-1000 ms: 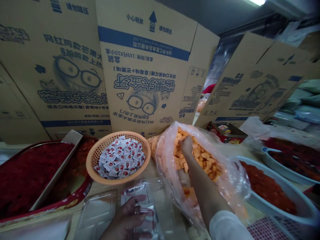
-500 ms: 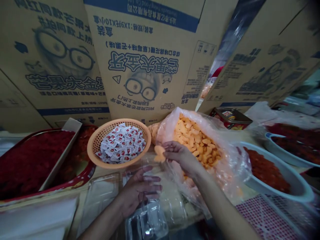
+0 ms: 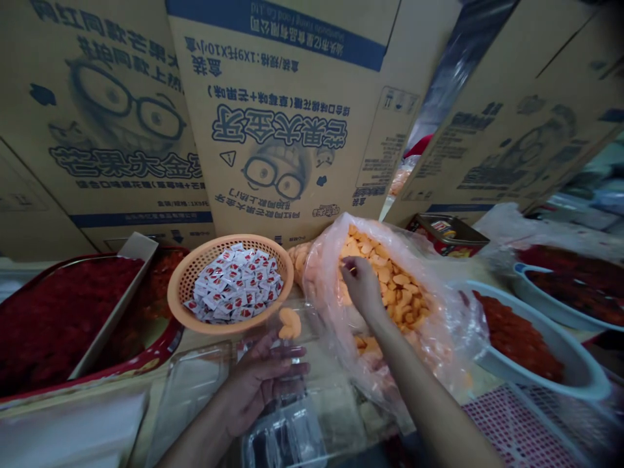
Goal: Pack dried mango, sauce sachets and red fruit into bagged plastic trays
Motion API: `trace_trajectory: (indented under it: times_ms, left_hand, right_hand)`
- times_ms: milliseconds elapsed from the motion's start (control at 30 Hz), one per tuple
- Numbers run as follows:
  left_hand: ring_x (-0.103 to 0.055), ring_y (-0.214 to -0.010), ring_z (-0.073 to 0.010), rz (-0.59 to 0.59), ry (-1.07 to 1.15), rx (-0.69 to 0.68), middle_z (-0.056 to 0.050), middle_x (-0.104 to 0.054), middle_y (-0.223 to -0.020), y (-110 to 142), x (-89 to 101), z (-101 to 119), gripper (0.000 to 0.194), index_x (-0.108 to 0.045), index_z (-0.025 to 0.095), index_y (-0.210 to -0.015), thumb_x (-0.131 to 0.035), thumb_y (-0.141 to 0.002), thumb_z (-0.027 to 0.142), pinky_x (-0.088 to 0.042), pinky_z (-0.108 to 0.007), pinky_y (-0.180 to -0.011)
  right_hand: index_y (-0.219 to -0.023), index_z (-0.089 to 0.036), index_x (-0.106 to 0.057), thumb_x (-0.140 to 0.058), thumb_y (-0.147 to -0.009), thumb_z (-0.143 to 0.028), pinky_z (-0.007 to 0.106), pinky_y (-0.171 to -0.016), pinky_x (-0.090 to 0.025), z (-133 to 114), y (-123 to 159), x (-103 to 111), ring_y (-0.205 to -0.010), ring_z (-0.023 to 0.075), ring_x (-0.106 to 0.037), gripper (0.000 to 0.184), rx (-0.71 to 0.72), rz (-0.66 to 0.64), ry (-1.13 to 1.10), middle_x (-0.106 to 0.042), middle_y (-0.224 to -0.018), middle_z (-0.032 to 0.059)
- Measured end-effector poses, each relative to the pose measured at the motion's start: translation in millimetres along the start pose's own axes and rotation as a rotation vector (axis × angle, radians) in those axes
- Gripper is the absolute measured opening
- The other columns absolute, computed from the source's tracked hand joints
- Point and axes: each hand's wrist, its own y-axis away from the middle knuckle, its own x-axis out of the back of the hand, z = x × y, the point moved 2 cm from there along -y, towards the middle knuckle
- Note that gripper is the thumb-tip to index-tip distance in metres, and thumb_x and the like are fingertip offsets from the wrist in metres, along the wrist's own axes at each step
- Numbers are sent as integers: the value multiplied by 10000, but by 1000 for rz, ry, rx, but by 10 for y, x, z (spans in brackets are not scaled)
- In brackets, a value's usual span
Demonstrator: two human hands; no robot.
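My left hand (image 3: 260, 390) has its fingers stretched along a clear plastic tray (image 3: 283, 432), whose glints cross the fingers; it appears to hold the tray. One orange, curved candy (image 3: 289, 324) lies just beyond those fingertips. Over the open plastic bag (image 3: 324, 286) of similar orange candies (image 3: 390, 276), my right hand (image 3: 363, 286) has its fingers bent together. A bit of orange shows at its fingertips, partly hidden by the hand. Left of the bag stands a peach basket (image 3: 182, 286) filled with small white-and-red sachets (image 3: 238, 283).
Printed cardboard boxes (image 3: 283, 78) stand along the back. At left is a red-rimmed tray (image 3: 156, 354) of dark red pieces with a divider. Blue basins (image 3: 585, 370) of red-orange pieces and a tin (image 3: 448, 237) are at right. Clear trays (image 3: 195, 377) lie in front.
The right hand has let go of an orange candy near the left hand and moved up and right to the bag. The left hand has shifted slightly left and down.
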Motion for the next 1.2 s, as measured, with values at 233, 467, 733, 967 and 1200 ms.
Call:
trace_trajectory:
  times_ms: [233,467,733,967,1200]
  left_hand:
    - [-642,-910,-271,25,-24,8,-101,-628,-1074,131,19,46,662,-375,233,-1259,-673,-675,151,-518,-375,-729]
    - [-637,-916,-265,22,2,-10,-100,-628,-1071,213,147,83,702,-368,243,-1283,-684,-661,160,-517,-364,-714]
    - [-639,-913,-267,53,14,-49,-119,-640,-1056,326,181,143,679,-370,204,-1269,-681,-671,119,-513,-362,-730]
    - [-634,-927,-275,55,71,-190,-117,-634,-1085,543,315,176,570,-451,197,-1168,-685,-659,89,-511,-374,-744]
    - [-615,-985,-281,126,99,-310,-118,-618,-1132,801,586,233,544,-459,205,-1148,-687,-664,100,-507,-384,-787]
  right_hand:
    - [-951,-90,-614,-506,-738,-123,328,-844,-372,640,-757,-371,-1023,255,-495,241,-135,-41,343,-569,-1044,174]
    - [-770,-100,-604,-465,-748,-155,369,-800,-382,589,-727,-341,-958,266,-523,150,-216,54,210,-609,-911,165]
    - [-792,-153,-554,-615,-647,-345,210,-490,-401,-121,30,149,-538,108,-548,249,-364,-13,-623,-575,-625,-14]
    - [-794,-177,-594,-671,-617,-366,240,-524,-421,-1028,887,-190,-553,121,-555,270,-298,-347,-829,-619,-662,-5]
    - [-722,-208,-607,-526,-752,-289,290,-608,-410,-1347,1237,-627,-682,183,-549,118,186,-371,-200,-621,-705,31]
